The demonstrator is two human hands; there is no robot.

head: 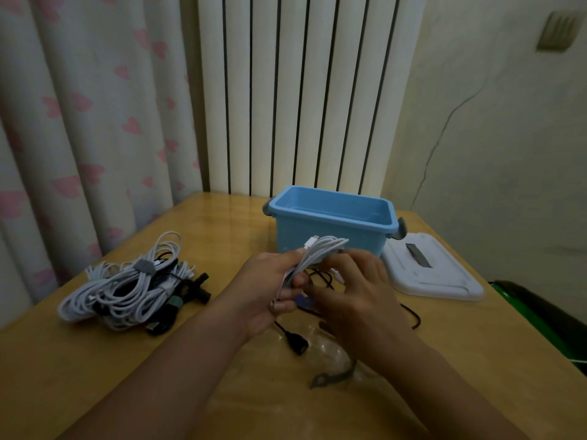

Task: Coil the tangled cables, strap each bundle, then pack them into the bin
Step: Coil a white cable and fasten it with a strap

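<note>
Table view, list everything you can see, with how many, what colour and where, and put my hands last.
storage bin: one, light blue, open and apparently empty, back centre of the table
bin lid: one, white, flat on the table right of the bin
cable pile: one heap, white and black cables, some strapped, left side of the table
coiled cable: one, white, held up in front of the bin
black cable: one, loose, under the hands
cable strap: one, grey, near table edge
table: one, yellowish wood
curtain: one, white with pink hearts, left
radiator: one, white, behind
left hand: grip closed on the coiled cable
right hand: fingers at the coil
</note>
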